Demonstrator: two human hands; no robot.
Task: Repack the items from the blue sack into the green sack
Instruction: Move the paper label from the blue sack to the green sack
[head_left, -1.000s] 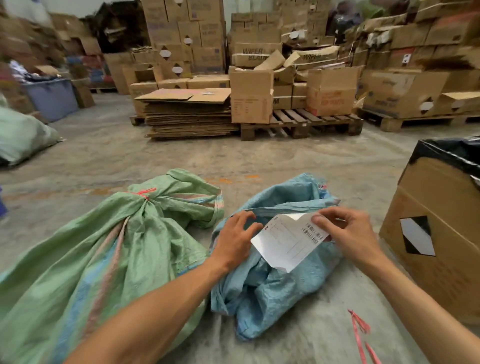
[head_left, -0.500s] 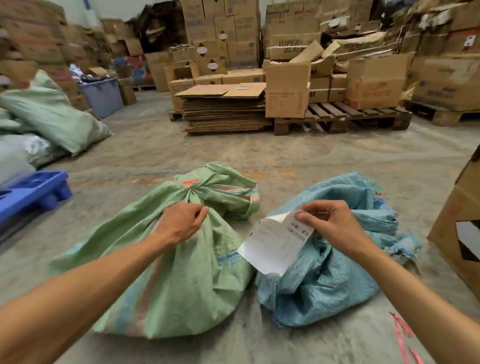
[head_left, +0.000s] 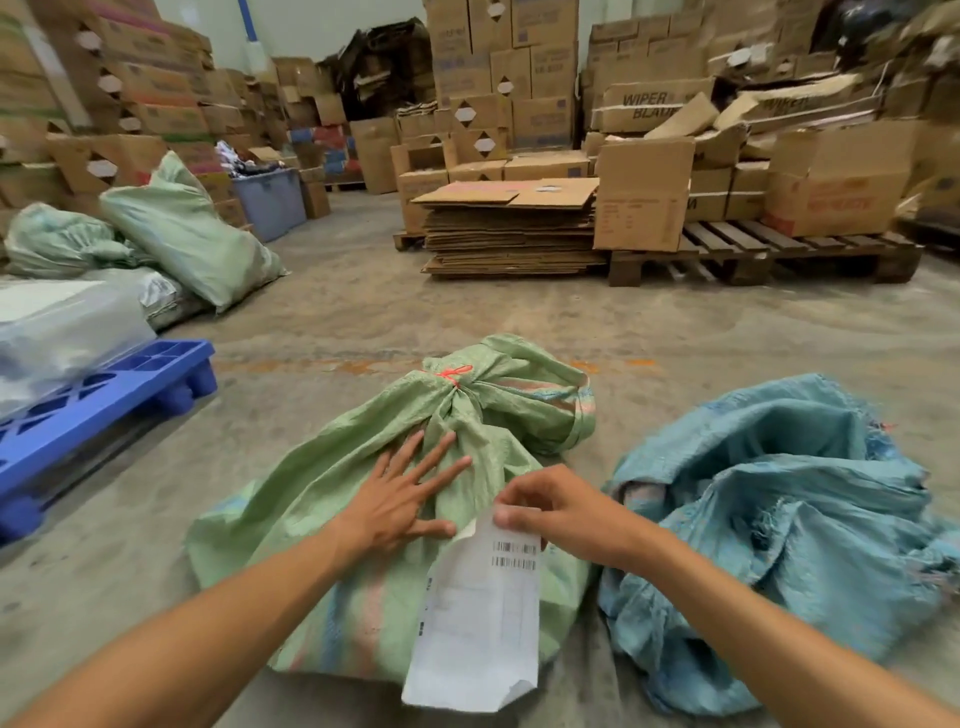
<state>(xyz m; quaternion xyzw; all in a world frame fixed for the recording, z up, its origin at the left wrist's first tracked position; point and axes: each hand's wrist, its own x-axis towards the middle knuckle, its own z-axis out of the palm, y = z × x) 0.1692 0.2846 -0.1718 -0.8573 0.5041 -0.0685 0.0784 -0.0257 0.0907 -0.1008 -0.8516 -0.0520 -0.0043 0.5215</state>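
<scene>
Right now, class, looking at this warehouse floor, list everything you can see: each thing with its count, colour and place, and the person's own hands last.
green woven sack: one, green, floor centre, neck tied with a red string
blue woven sack: one, light blue, crumpled on the floor at right
white paper label with barcodes: one, white, over the green sack's near end
blue plastic pallet: one, blue, floor at left
other green sacks: at least two, pale green, far left
flattened cardboard stack: one, brown, middle distance
wooden pallet: one, dark brown, right of the stack, carrying boxes
cardboard boxes: many, brown, stacked along the back
left hand: flat on the green sack, fingers spread
right hand: pinches the label's top edge
</scene>
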